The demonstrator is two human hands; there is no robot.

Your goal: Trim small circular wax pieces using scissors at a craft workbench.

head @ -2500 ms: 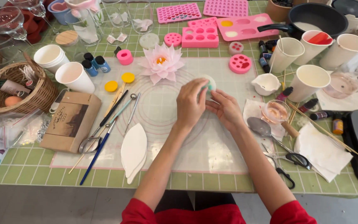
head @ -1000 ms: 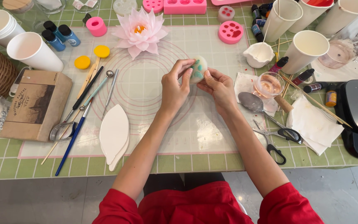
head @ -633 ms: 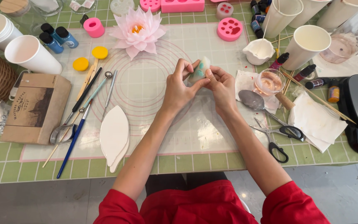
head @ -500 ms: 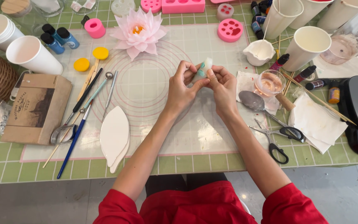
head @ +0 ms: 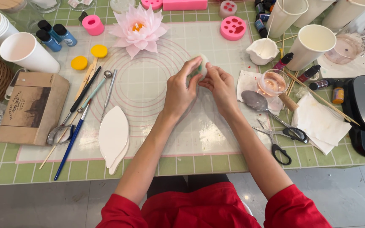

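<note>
At nine o'clock on the desk (head: 5, 175) stands a white paper cup (head: 27, 52) above a brown box (head: 32, 107). A blue brush (head: 72, 141) and a white leaf-shaped piece (head: 113, 135) lie toward seven o'clock. A pink flower (head: 138, 29) sits at eleven. At centre, the left hand (head: 179, 91) and right hand (head: 221, 87) meet, their fingers (head: 191, 67) pinching a small pale green-white lump (head: 202, 69) above the clear mat (head: 148, 84). Scissors (head: 277, 141) lie at four o'clock.

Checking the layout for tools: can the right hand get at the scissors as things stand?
Probably yes. The scissors lie uncovered on the table just beside the right forearm, but the right hand is pinching a small pale piece with the left hand.
</note>
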